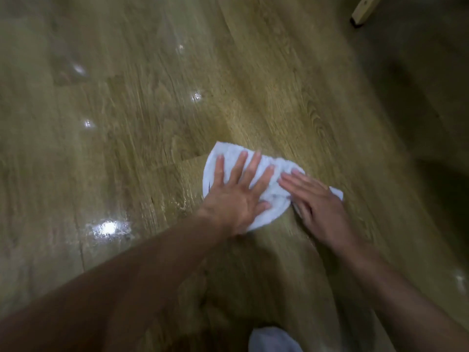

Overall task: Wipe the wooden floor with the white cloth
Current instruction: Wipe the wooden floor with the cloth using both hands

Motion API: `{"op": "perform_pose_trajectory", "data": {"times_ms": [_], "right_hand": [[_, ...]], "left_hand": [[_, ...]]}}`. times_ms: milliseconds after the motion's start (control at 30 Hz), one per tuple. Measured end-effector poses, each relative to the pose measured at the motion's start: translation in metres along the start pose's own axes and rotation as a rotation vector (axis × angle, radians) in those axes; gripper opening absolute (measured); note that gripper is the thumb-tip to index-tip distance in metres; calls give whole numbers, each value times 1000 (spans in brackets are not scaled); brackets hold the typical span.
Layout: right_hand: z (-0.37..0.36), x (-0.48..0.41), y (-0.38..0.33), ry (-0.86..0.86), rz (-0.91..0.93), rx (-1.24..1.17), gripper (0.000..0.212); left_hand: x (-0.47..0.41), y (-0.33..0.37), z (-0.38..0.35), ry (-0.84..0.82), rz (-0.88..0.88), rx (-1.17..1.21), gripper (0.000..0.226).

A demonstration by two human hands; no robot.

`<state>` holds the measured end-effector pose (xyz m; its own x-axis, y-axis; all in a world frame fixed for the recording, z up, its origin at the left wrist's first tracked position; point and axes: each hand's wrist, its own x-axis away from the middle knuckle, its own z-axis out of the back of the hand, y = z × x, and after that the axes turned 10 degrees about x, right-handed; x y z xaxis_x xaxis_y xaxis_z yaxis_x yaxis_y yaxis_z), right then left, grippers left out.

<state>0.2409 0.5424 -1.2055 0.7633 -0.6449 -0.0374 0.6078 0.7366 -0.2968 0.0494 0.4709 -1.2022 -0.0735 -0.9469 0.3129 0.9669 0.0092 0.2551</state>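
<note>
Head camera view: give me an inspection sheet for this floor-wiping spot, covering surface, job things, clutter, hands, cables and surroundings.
Surface: wooden floor, glossy plank grain, with bright light reflections on the left side; the image is blurred.
Job's things: white cloth, crumpled and spread flat on the floor under both hands.
Clutter: nothing seen.
Grippers: left hand presses flat on the cloth, fingers spread and straight; right hand lies flat on the cloth's right part, fingers straight.
Cables: nothing seen.
Surroundings: pale wooden furniture leg at the top right; pale object at the bottom edge, too cropped to identify; the right side is in dark shadow.
</note>
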Motion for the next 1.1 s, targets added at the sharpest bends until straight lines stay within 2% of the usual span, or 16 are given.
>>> {"op": "perform_pose_trajectory", "data": {"times_ms": [133, 233, 300, 367, 500, 633, 733, 867, 1000, 1100], "right_hand": [[9, -39, 13, 25, -161, -53, 35], [9, 1, 1, 43, -199, -37, 37], [9, 39, -4, 45, -192, -15, 37], [11, 59, 0, 16, -162, -4, 36], [22, 8, 28, -25, -124, -18, 35], [26, -49, 48, 20, -274, -110, 35], [22, -17, 35, 49, -301, -106, 38], [11, 34, 23, 68, -285, -88, 42], [19, -3, 50, 59, -217, -60, 39], [25, -47, 68, 72, -304, -119, 35]], "left_hand": [[-44, 10, 18, 6, 142, 29, 70], [-28, 20, 10, 31, 29, -32, 69], [-10, 29, -2, -5, -94, -30, 68], [-1, 41, -13, -48, -143, -25, 68], [-35, 43, -3, 49, -22, 56, 69], [-98, 32, 28, -27, 94, 87, 70], [-83, 35, 27, -24, 27, -28, 70], [-44, 51, 16, -98, -77, 18, 69], [-72, 47, 22, -83, -5, 84, 70], [-117, 45, 44, -128, 116, 152, 72]]}}
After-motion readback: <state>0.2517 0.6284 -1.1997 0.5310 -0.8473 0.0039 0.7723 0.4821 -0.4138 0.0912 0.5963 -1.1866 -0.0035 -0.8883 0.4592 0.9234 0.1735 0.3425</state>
